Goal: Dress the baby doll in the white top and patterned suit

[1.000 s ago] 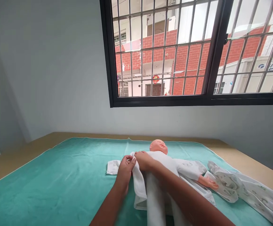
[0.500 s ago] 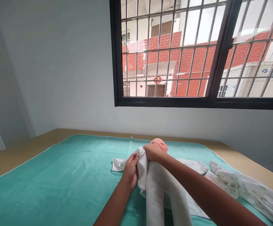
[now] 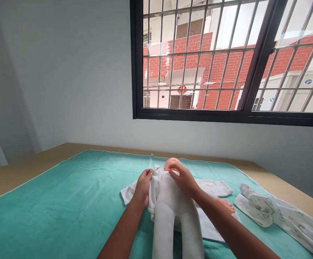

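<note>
A baby doll lies on its back, with a pink head (image 3: 172, 163) at the far end and a white cloth body (image 3: 169, 201) whose legs point toward me. Beneath it is spread a white baby shirt (image 3: 213, 187) with a faint print. My left hand (image 3: 143, 189) pinches the shirt's white fabric at the doll's left-hand side in view. My right hand (image 3: 185, 180) rests at the doll's upper chest and neck, thumb and fingers apart. One pink doll hand (image 3: 226, 205) shows past my right forearm; the other arm is hidden by cloth.
A green blanket (image 3: 64, 201) covers most of the wooden table (image 3: 48, 155). Folded white printed baby clothes (image 3: 270, 208) lie at the right. Behind the table stand a grey wall (image 3: 72, 79) and a barred window (image 3: 199, 72).
My right hand has loosened from the white cloth by the shoulder and moved slightly right onto the doll's upper chest. The doll has shifted a little left; its pink hand now shows.
</note>
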The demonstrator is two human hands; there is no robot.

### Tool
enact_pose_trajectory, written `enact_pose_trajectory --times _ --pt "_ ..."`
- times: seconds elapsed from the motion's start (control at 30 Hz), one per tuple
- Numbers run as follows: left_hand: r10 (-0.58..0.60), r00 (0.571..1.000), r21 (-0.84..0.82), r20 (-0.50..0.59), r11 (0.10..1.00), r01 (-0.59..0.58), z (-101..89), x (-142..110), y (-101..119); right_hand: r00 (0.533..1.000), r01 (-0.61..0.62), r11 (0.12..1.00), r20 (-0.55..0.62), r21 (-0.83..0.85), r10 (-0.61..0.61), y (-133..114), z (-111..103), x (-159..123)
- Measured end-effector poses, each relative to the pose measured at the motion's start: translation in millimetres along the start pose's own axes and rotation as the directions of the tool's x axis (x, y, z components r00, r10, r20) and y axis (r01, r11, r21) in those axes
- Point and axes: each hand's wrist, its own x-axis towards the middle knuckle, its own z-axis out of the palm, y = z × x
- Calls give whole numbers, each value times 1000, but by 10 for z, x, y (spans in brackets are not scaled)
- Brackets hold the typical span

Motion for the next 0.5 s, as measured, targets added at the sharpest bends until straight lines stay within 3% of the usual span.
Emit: enact_pose_trajectory --times 0.07,0.1,0.17,0.23,0.4,0.5 --pt "1 1000 12 -15 1000 -1 -37 18 33 986 -94 991 -126 93 105 250 -74 -166" --pt "-3 1000 19 -17 1000 4 -49 23 55 976 -167 982 -129 87 177 380 -109 -232" --pt "-16 1000 46 -24 999 17 -60 25 100 952 -304 952 -24 38 305 612 -171 -321" --pt "-23 999 79 -35 997 26 -58 22 140 926 -357 933 149 42 347 775 -235 -358" --pt "-11 998 137 -57 990 18 -47 24 194 861 -308 926 477 218 175 875 -482 -350" --pt "-19 998 161 -64 986 29 -38 14 182 833 -275 917 548 289 77 774 -606 -330"
